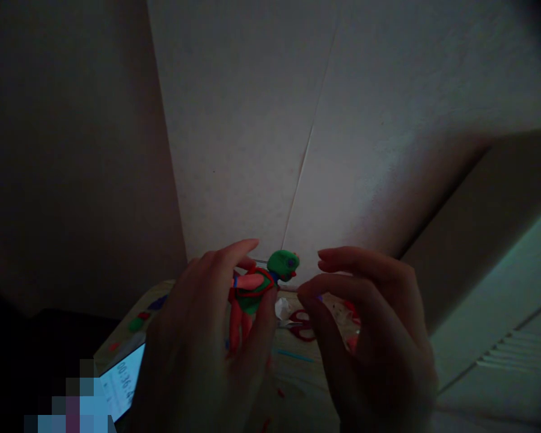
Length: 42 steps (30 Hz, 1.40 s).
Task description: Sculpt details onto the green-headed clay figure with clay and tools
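Note:
The scene is dim. My left hand (202, 337) is closed round a small clay figure (256, 285) with a green head, a green and red body and red legs, holding it up by the body. My right hand (374, 337) hovers just to the right of the figure's head, thumb and forefinger pinched together on a tiny purple bit that I cannot name. The two hands are a few centimetres apart.
Below the hands lies a round wooden board (297, 373) with red scissors (302, 325), a white scrap, a blue stick and small coloured clay bits. A lit phone (124, 382) lies at its left edge. Pale walls rise behind; a vent is at lower right.

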Available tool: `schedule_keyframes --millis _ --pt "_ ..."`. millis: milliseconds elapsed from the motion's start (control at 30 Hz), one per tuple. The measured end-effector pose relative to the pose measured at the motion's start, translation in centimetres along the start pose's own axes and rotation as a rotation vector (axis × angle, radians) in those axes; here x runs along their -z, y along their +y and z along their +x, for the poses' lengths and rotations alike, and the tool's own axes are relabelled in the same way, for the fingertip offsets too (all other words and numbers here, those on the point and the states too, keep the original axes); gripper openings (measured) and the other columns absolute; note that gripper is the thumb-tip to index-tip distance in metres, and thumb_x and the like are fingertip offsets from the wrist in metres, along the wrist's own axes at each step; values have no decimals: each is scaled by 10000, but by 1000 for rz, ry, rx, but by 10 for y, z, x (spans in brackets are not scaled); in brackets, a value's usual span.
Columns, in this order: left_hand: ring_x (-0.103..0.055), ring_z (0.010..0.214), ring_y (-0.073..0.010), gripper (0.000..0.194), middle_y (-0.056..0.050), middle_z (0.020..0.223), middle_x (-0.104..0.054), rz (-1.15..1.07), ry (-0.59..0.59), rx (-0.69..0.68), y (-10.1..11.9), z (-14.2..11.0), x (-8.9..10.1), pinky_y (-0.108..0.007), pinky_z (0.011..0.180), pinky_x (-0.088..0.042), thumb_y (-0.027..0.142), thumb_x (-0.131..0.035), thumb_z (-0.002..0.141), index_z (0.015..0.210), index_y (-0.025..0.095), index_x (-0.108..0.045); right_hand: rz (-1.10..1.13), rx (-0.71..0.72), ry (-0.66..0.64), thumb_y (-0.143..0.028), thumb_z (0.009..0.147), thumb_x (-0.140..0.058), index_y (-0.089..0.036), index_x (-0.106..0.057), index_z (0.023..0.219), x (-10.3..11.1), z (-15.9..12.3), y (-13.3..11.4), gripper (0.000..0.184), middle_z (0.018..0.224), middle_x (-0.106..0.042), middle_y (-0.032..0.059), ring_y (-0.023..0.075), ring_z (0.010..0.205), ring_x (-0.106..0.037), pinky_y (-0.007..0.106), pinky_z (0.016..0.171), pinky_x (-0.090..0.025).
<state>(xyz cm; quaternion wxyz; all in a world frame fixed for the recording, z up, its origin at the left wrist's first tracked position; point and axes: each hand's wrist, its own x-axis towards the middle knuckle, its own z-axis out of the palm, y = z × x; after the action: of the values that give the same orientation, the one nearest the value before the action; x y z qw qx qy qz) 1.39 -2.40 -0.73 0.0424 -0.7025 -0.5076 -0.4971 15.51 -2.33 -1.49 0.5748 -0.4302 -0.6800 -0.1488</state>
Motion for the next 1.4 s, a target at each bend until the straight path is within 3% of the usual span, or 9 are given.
schedule_keyframes --millis 233,500,700,967,1167,1300,1400 --pt "-693 900 -206 280 -15 1014 -713 -6 -24 -40 -2 1 1 -327 800 -575 267 -589 866 1145 265 -570 7 -5 28 -191 838 -645 -285 -677 839 -4 2 -2 99 993 -614 32 214 910 -613 372 726 -548" --pt "-677 908 -181 301 -13 1025 -700 -2 -56 -106 -3 -1 0 -312 784 -578 242 -597 876 1170 257 -533 14 -45 35 -171 800 -672 -284 -694 797 -4 3 1 115 974 -638 35 217 849 -621 346 619 -535" --pt "-677 907 -185 290 -20 1023 -701 26 -61 -123 -3 1 0 -321 794 -576 223 -572 884 1169 254 -523 9 -40 7 -197 818 -646 -269 -674 814 -7 3 3 78 974 -640 37 218 852 -616 374 675 -524" --pt "-687 927 -219 279 -38 1045 -706 19 -62 -44 -1 0 -3 -361 820 -568 235 -537 887 1164 259 -554 -33 -23 -47 -178 884 -555 -241 -622 844 -12 -1 3 100 1031 -620 42 206 915 -599 396 762 -497" --pt "-701 893 -210 272 -34 1027 -715 16 -78 -38 -2 2 -1 -350 802 -578 238 -556 877 1148 251 -569 19 -11 -31 -141 887 -544 -223 -588 815 -10 2 3 117 998 -604 40 184 914 -597 341 737 -506" --pt "-716 841 -197 270 -28 1007 -726 -65 -99 -7 -2 3 0 -318 736 -600 243 -564 869 1138 261 -577 118 -105 -21 -208 867 -590 -233 -590 869 -4 3 4 25 1021 -605 53 206 966 -602 333 729 -529" --pt "-728 800 -188 262 -19 1002 -733 -165 -116 56 -2 3 1 -293 675 -616 264 -575 865 1125 287 -585 202 -233 -47 -300 860 -611 -248 -604 956 0 3 7 109 1052 -613 57 209 949 -618 324 701 -542"
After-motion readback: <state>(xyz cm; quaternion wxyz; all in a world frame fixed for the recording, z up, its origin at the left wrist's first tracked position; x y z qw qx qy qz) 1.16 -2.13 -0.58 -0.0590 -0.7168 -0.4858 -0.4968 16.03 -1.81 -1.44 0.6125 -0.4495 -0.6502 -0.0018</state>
